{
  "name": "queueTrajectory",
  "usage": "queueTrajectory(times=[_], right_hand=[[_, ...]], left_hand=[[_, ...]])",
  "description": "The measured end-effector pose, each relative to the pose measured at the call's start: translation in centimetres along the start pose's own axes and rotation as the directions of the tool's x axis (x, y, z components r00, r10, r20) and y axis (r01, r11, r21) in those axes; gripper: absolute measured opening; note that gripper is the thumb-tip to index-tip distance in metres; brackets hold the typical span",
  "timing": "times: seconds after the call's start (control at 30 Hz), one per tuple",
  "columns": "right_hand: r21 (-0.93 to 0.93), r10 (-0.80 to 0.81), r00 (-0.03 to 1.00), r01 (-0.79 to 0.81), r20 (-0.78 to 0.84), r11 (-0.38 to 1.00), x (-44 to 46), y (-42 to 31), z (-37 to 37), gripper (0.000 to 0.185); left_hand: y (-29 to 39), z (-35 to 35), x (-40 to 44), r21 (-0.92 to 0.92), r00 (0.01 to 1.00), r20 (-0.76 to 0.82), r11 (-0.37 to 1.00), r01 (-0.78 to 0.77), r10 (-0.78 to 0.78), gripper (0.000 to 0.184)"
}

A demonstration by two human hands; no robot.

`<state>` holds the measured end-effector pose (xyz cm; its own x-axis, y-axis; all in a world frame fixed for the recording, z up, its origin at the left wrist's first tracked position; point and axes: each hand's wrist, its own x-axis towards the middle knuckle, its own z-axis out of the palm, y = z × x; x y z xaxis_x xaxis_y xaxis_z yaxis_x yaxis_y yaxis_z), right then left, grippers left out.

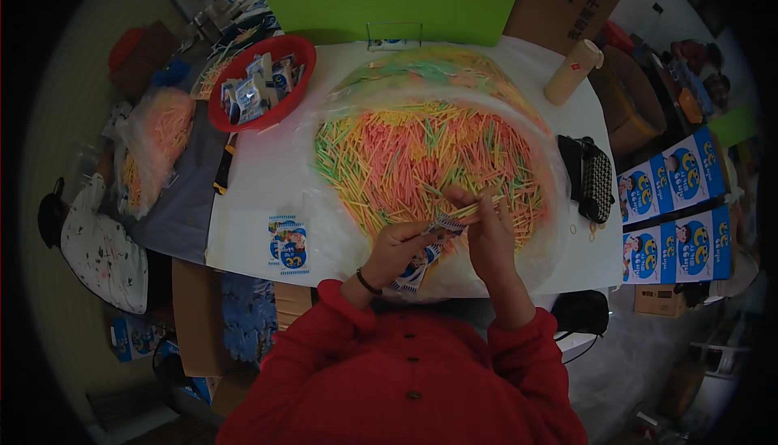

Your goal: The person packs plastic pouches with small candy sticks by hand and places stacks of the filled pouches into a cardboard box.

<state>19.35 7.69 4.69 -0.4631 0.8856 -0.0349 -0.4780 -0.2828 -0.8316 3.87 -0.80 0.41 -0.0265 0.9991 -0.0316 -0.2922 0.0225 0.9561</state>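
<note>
My left hand is closed on a small printed plastic packet, its top edge facing right. In my right hand is a small bundle of thin coloured sticks, its end at the packet's mouth; whether the tips are inside I cannot tell. Below my left fingers lies another blue-and-white packet, partly hidden. Both hands are over a large clear plastic bag spread open around a heap of pink, yellow and green sticks.
Flat packets lie on the white table at left. Filled packets sit in a red basin. A yellow-black cutter, beige cylinder and dark pouch lie around the bag. Another person is at far left; printed boxes stand right.
</note>
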Motion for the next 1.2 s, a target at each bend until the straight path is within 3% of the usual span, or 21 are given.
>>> queueTrajectory(times=[0.07, 0.13, 0.17, 0.23, 0.27, 0.33, 0.47, 0.57, 0.63, 0.67, 0.73, 0.8, 0.83, 0.87, 0.9, 0.97, 1.03, 1.07, 1.13, 1.17, 1.2], right_hand=[[-0.095, 0.010, 1.000, -0.010, -0.006, 0.995, -0.2, 0.0, 0.1, 0.016], [-0.341, 0.016, 0.957, 0.088, 0.290, 0.936, -0.2, 0.3, 0.1, 0.014], [-0.340, 0.018, 0.957, 0.086, 0.291, 0.936, -0.1, 0.1, 0.0, 0.014], [-0.744, -0.002, 0.835, 0.491, 0.550, 0.454, 0.4, -0.3, -0.3, 0.026], [-0.743, -0.003, 0.835, 0.491, 0.550, 0.454, 0.3, -0.4, -0.2, 0.026], [-0.821, 0.065, 0.831, 0.529, 0.553, 0.215, 0.3, -0.9, 0.3, 0.041], [-0.805, -0.038, 0.859, 0.493, 0.510, 0.330, -0.1, -2.9, 0.9, 0.048], [-0.788, -0.170, 0.876, 0.480, 0.450, 0.385, 0.2, -2.4, -0.2, 0.045], [-0.787, -0.234, 0.775, 0.614, 0.587, 0.059, 0.3, -1.3, -1.1, 0.033], [-0.790, -0.233, 0.778, 0.610, 0.584, 0.057, 0.1, -0.6, -1.4, 0.033], [-0.767, -0.263, 0.746, 0.641, 0.612, 0.034, -1.4, 0.6, -0.2, 0.024], [-0.756, -0.251, 0.742, 0.652, 0.622, 0.053, -2.9, 1.0, 0.6, 0.022], [-0.758, -0.227, 0.777, 0.626, 0.587, 0.183, -3.5, 1.1, 0.9, 0.022], [-0.744, -0.200, 0.807, 0.590, 0.555, 0.313, -3.8, 1.0, 0.9, 0.023], [-0.750, -0.199, 0.812, 0.584, 0.549, 0.312, -3.9, 0.6, 0.1, 0.023], [-0.860, -0.186, 0.903, 0.426, 0.387, 0.280, -4.1, -0.9, -3.1, 0.025], [-0.928, -0.177, 0.967, 0.228, 0.181, 0.296, -3.7, -2.5, -6.9, 0.028], [-0.927, -0.172, 0.968, 0.227, 0.181, 0.298, -3.4, -3.4, -7.7, 0.028], [-0.967, -0.145, 0.957, 0.244, 0.252, -0.070, -2.7, -5.0, -8.4, 0.033], [-0.968, -0.146, 0.957, 0.242, 0.250, -0.071, -2.4, -4.6, -8.4, 0.033], [-0.943, -0.127, 0.945, 0.277, 0.303, -0.185, -2.1, -3.6, -8.4, 0.034]], left_hand=[[-0.2, -0.1, 0.0, -0.001, 1.000, 0.000, 1.000, 0.014, -0.014, 0.023], [-0.7, -0.3, 0.1, 0.061, 0.999, 0.017, 0.997, -0.040, 0.039, 0.026], [-1.0, -0.2, 0.0, 0.061, 0.999, 0.015, 0.997, -0.038, 0.037, 0.026], [-0.7, 0.3, 0.2, -0.064, 0.998, 0.006, 0.996, -0.059, 0.060, 0.031], [-0.8, 0.3, 0.1, -0.063, 0.998, 0.007, 0.996, -0.059, 0.060, 0.031], [-1.3, 0.1, -0.2, -0.086, 0.999, -0.022, 0.996, -0.033, 0.031, 0.034], [-1.3, -1.0, 0.1, -0.005, 1.000, 0.005, 1.000, -0.018, 0.018, 0.035], [-0.3, -0.5, 0.2, -0.124, 0.999, -0.027, 0.992, -0.024, 0.021, 0.035], [0.7, 0.3, 0.2, -0.119, 0.985, -0.049, 0.978, -0.169, 0.165, 0.037], [0.6, -0.1, 0.0, -0.123, 0.986, -0.046, 0.978, -0.167, 0.163, 0.037], [0.1, -1.2, -1.0, 0.167, 0.970, -0.024, 0.958, -0.234, 0.241, 0.040], [0.4, -2.6, -2.5, 0.226, 0.962, 0.031, 0.936, -0.270, 0.271, 0.039], [0.9, -3.6, -3.4, 0.302, 0.949, 0.067, 0.900, -0.313, 0.308, 0.039], [1.2, -4.7, -4.3, 0.373, 0.938, -0.019, 0.873, -0.314, 0.346, 0.036], [1.6, -5.7, -5.3, 0.445, 0.917, -0.105, 0.842, -0.304, 0.386, 0.034], [3.9, -7.0, -7.3, 0.168, 0.843, -0.513, 0.982, -0.089, 0.164, 0.037], [5.9, -9.9, -8.5, 0.320, 0.780, -0.589, 0.947, -0.017, 0.213, 0.041], [6.1, -11.8, -9.0, 0.319, 0.778, -0.592, 0.948, -0.012, 0.210, 0.041], [5.9, -15.1, -9.7, 0.563, 0.745, -0.640, 0.775, 0.287, 0.189, 0.047], [5.6, -15.8, -9.6, 0.647, 0.715, -0.666, 0.641, 0.413, 0.212, 0.052], [5.5, -15.5, -9.2, 0.650, 0.719, -0.662, 0.641, 0.409, 0.212, 0.052]])
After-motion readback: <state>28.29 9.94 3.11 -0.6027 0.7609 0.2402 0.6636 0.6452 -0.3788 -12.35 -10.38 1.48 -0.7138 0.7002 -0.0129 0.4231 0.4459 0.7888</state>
